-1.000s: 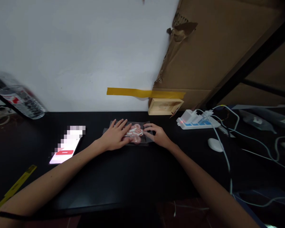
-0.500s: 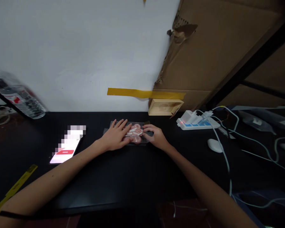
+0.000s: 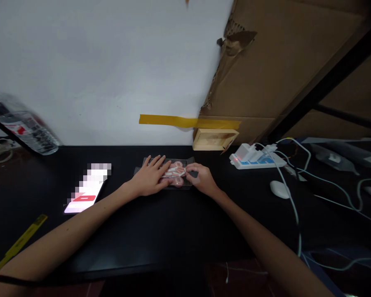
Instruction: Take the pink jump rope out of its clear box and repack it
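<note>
A flat, clear plastic box [image 3: 188, 184] lies on the black table, its short side toward the right. Inside show small pink-and-white pieces [image 3: 174, 171] and round pink ones [image 3: 178, 182]. Across the left part of the box my left hand [image 3: 150, 177] rests flat, fingers spread, covering some of the contents. My right hand [image 3: 202, 178] is at the box's right end, thumb and forefinger pinched together beside the small pieces. What lies between those fingertips is too small to make out. A clear flap [image 3: 190, 160] sticks up at the far right corner.
Left of the box lies a lit phone [image 3: 88, 192], with a water bottle [image 3: 26, 128] behind it. A shallow wooden box [image 3: 214, 140] stands against the wall. To the right are a power strip [image 3: 256, 161] with chargers, white cables and a white mouse [image 3: 279, 189].
My right thumb and forefinger have closed into a tighter pinch and shifted slightly at the box's right end. The left hand stays in place.
</note>
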The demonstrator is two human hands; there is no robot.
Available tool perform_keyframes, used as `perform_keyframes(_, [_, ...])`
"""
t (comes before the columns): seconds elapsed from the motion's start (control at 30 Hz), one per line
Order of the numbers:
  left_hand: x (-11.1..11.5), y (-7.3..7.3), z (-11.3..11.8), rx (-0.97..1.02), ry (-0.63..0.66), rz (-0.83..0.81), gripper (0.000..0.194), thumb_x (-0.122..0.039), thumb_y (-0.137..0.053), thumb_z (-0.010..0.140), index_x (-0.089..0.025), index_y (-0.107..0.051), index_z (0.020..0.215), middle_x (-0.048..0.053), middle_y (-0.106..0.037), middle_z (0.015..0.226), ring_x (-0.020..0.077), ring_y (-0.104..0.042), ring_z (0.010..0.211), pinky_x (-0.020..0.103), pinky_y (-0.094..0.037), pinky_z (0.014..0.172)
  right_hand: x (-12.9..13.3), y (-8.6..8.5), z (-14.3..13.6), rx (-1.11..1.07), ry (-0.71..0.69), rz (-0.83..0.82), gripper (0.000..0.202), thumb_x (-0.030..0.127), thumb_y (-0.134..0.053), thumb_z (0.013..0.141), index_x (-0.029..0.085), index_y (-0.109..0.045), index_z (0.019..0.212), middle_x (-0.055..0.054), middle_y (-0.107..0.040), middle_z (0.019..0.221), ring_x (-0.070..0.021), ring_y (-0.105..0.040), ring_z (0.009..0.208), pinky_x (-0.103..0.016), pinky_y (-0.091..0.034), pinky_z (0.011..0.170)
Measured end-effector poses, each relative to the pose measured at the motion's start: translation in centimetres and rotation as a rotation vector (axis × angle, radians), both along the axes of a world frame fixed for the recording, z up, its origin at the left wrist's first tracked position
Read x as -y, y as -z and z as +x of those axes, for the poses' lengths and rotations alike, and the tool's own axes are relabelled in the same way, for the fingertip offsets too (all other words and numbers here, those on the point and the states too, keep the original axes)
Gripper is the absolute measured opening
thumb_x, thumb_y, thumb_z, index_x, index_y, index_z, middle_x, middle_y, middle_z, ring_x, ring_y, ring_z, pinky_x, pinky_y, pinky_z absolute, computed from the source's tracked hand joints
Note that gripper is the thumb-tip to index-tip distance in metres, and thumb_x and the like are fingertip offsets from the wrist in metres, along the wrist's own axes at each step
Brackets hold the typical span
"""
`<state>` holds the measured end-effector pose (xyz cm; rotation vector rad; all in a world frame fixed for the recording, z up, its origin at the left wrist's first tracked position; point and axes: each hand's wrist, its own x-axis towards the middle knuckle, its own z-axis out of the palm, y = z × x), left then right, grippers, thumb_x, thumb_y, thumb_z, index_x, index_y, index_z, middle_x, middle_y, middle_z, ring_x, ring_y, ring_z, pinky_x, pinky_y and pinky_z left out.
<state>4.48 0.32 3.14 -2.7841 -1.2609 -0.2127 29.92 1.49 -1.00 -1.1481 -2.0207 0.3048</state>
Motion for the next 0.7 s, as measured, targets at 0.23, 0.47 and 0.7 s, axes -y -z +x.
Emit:
perform_keyframes(0.23, [-0.3, 0.0, -0.1, 0.04, 0.006, -0.026, 0.067, -0.058, -0.038, 0.099, -0.017, -0.034, 0.152, 0.017, -0.031, 0.16, 0.0344, -0.027, 0.148, 0.058, -0.017, 0.118, 0.4, -1.2, 0.3, 0.126, 0.076, -0.052, 0.01, 0.018, -0.067, 0.08, 0.023, -0.076, 0.082, -0.005, -0.077, 0.097, -0.0256, -0.071, 0.092, -0.042, -0.055, 0.086])
perform_keyframes(0.47, [-0.5, -0.2, -0.2, 0.028, 0.014, -0.034, 0.067, -0.057, -0.037, 0.1, -0.017, -0.032, 0.154, 0.017, -0.031, 0.16, 0.0338, -0.027, 0.148, 0.058, -0.017, 0.119, 0.1, -3.0, 3.2, 0.271, 0.157, -0.121, 0.008, 0.025, -0.07, 0.08, 0.024, -0.076, 0.076, -0.005, -0.073, 0.113, -0.0279, -0.067, 0.107, -0.045, -0.052, 0.092])
perform_keyframes(0.7, [-1.0, -0.4, -1.0, 0.052, 0.029, -0.042, 0.068, -0.06, -0.035, 0.1, -0.017, -0.034, 0.153, 0.017, -0.031, 0.16, 0.0339, -0.027, 0.148, 0.058, -0.018, 0.119, -0.4, -4.1, 6.3, 0.329, 0.13, -0.255, 0.014, 0.033, -0.066, 0.083, 0.023, -0.077, 0.081, -0.01, -0.071, 0.119, -0.0307, -0.068, 0.109, -0.051, -0.051, 0.098])
